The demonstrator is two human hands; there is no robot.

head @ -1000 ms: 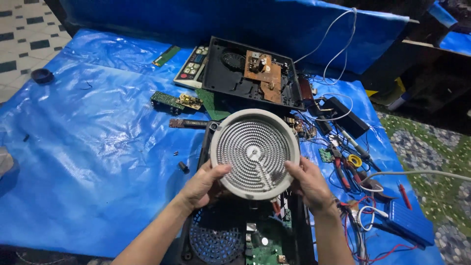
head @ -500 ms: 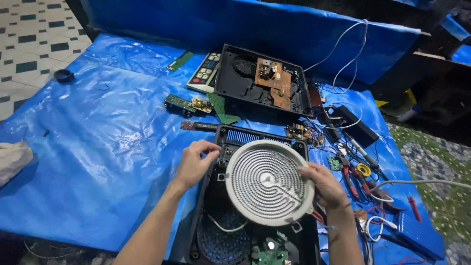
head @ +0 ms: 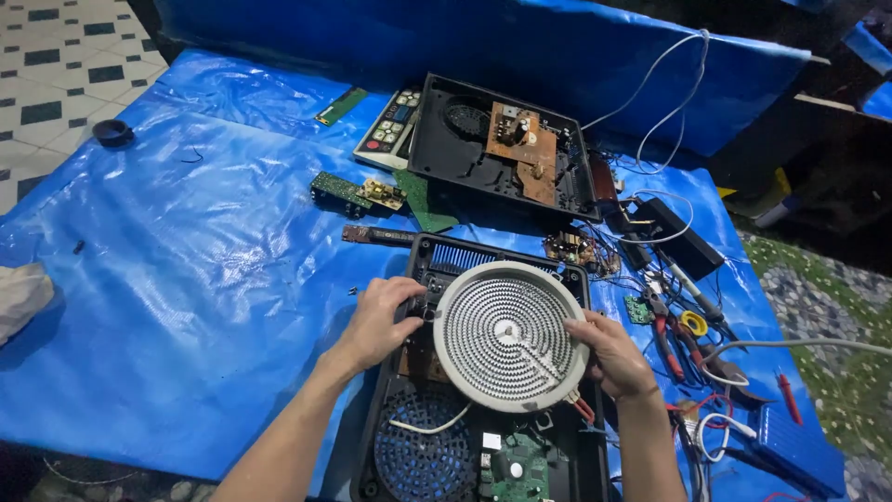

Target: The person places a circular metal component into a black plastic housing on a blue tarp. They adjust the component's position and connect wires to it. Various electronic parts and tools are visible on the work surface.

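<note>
Heater disc gripped at right rim by right hand; left hand loosely curled on casing beside it. Could slip, straining red wires beneath.

Round white coil heating element, lying flat, atop open black cooker casing, lower centre

Heating coil disc sits on open cooker casing atop tarp, left hand at its 9 o'clock, right hand at 3; second casing at 12, loose circuit boards at 10, pliers at 3.
</note>
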